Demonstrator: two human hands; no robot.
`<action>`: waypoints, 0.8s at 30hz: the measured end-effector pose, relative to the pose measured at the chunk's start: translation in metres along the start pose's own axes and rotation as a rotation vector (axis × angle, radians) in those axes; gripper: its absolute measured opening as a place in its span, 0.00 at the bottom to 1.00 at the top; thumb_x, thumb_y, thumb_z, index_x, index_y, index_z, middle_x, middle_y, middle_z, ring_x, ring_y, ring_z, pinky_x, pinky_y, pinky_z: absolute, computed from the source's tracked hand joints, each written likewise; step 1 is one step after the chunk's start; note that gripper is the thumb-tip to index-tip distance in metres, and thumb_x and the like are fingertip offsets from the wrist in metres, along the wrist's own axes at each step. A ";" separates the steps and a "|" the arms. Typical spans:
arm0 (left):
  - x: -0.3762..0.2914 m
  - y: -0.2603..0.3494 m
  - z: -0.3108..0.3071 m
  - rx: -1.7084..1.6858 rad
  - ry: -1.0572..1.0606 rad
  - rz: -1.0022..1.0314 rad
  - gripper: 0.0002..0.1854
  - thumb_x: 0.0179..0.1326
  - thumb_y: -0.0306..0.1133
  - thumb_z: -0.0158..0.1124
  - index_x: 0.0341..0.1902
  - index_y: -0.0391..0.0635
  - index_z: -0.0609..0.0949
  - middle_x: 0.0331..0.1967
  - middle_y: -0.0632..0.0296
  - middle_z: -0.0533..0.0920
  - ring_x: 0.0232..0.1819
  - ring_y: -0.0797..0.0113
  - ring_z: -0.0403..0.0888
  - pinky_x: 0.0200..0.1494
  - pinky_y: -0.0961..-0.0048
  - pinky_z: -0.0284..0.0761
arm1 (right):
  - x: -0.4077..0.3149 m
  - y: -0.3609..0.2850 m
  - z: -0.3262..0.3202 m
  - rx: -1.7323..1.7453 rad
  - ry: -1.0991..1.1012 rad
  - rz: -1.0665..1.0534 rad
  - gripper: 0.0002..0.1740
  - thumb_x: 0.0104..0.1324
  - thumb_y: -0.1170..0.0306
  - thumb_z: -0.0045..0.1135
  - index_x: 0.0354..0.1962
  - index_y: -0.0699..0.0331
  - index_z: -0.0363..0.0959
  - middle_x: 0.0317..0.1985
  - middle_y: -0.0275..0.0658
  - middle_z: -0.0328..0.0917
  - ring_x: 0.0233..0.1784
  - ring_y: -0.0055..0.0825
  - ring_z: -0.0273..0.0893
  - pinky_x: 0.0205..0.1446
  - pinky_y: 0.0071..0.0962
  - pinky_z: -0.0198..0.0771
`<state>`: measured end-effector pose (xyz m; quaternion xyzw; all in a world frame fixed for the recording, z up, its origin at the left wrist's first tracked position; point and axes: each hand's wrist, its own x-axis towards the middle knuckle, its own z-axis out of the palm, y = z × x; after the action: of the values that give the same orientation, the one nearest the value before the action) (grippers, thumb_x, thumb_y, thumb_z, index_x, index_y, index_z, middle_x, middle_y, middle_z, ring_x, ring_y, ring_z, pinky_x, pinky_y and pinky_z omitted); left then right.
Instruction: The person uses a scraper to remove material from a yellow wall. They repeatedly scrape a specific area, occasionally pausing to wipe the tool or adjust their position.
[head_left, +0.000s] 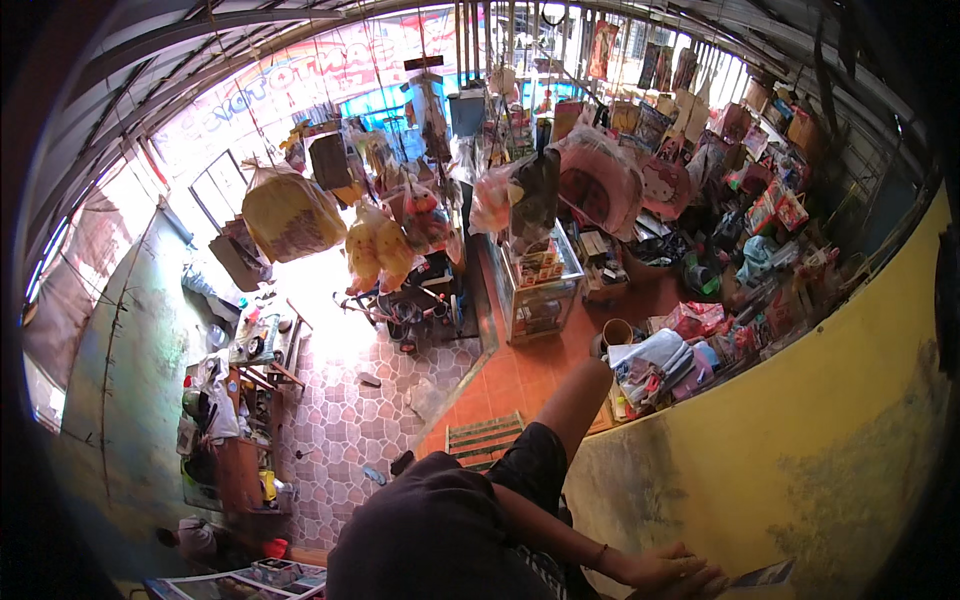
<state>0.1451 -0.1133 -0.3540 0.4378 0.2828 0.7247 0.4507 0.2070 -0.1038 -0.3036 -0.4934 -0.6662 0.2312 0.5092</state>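
My left arm reaches across to the lower right, a thin band at its wrist. My left hand (652, 568) is at the bottom edge, close to the yellow wall (757, 465). Fingers just below it may belong to my right hand, but the overlap and the frame's edge hide which is which. A flat, blade-like piece (763, 574) juts out beyond the fingertips; its grip is hidden. My bare knee (592, 375) is bent up beside the wall, under dark shorts (536, 454). My dark shirt (427, 525) fills the bottom middle.
A slatted wooden mat (486, 441) lies on orange tiles by my leg. Beyond it stand a glass display case (536, 292) and heaped goods (660, 367) along the wall. Bagged toys (379, 244) hang overhead. At left are a cluttered wooden cabinet (251, 472) and another person (196, 538).
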 end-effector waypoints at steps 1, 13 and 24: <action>-0.002 -0.007 -0.007 0.231 0.083 -0.181 0.24 0.80 0.46 0.39 0.53 0.37 0.77 0.42 0.55 0.78 0.52 0.67 0.74 0.56 0.65 0.69 | 0.000 0.001 -0.002 -0.006 0.017 0.005 0.15 0.75 0.63 0.55 0.43 0.71 0.72 0.29 0.43 0.76 0.26 0.31 0.70 0.38 0.30 0.68; -0.006 0.051 -0.062 1.435 0.233 0.347 0.48 0.50 0.15 0.56 0.79 0.45 0.55 0.80 0.40 0.48 0.80 0.38 0.48 0.74 0.47 0.58 | -0.046 0.047 -0.031 0.092 0.069 0.241 0.13 0.74 0.64 0.58 0.38 0.66 0.70 0.26 0.43 0.74 0.28 0.30 0.71 0.36 0.31 0.68; -0.015 0.034 -0.063 0.080 0.039 -0.188 0.41 0.71 0.30 0.53 0.83 0.50 0.47 0.84 0.56 0.46 0.80 0.50 0.54 0.73 0.56 0.61 | -0.033 0.090 -0.076 -0.205 -0.038 0.041 0.16 0.75 0.66 0.56 0.51 0.70 0.70 0.37 0.46 0.78 0.38 0.32 0.76 0.44 0.30 0.73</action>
<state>0.0781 -0.1429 -0.3615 0.4128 0.3598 0.6757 0.4935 0.3135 -0.1116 -0.3632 -0.5520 -0.6856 0.1815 0.4385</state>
